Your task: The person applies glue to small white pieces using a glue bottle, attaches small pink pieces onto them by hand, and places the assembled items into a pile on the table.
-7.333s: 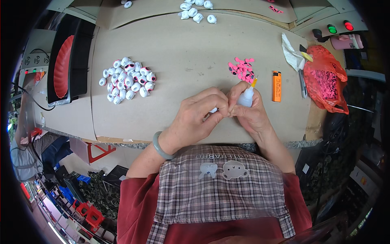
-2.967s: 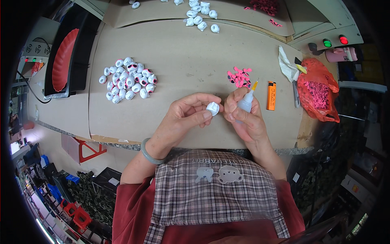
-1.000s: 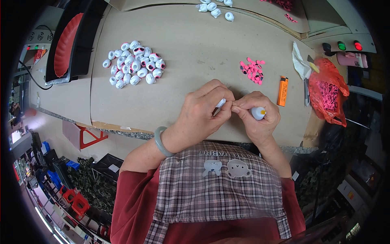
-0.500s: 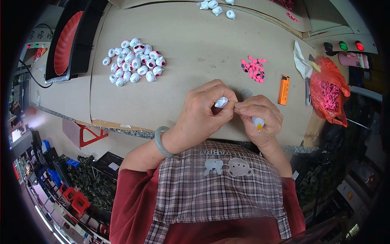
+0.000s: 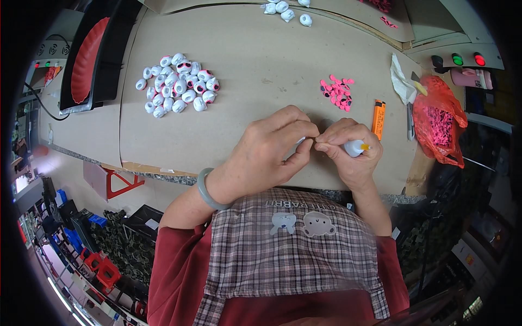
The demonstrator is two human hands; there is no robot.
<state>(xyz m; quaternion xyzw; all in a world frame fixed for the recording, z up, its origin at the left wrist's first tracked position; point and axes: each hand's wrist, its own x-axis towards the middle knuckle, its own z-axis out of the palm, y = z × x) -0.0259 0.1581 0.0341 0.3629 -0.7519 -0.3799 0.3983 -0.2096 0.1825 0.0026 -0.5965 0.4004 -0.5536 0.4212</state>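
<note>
My left hand (image 5: 272, 146), with a pale bangle (image 5: 202, 190) at the wrist, is closed round a small white piece (image 5: 300, 139), mostly hidden by the fingers. Against its fingertips, the thumb and finger of my right hand (image 5: 350, 163) pinch together; whatever is between them is too small to make out. A small white squeeze bottle (image 5: 354, 148) with a yellow tip lies held in my right palm, the tip pointing right. Beyond my right hand is a heap of small pink pieces (image 5: 340, 93). Farther left lies a pile of small white rounded pieces (image 5: 179, 84), some with pink and black marks.
An orange oblong item (image 5: 379, 120) lies right of my right hand. Past it are white tissue (image 5: 401, 81) and a red plastic bag (image 5: 457, 122) of pink pieces. A black bin (image 5: 106, 70) stands far left; several white pieces (image 5: 287, 14) sit at the back.
My right hand has turned, so the bottle's tip swings from pointing toward me to pointing right. My left fingers have shifted and cover more of the white piece.
</note>
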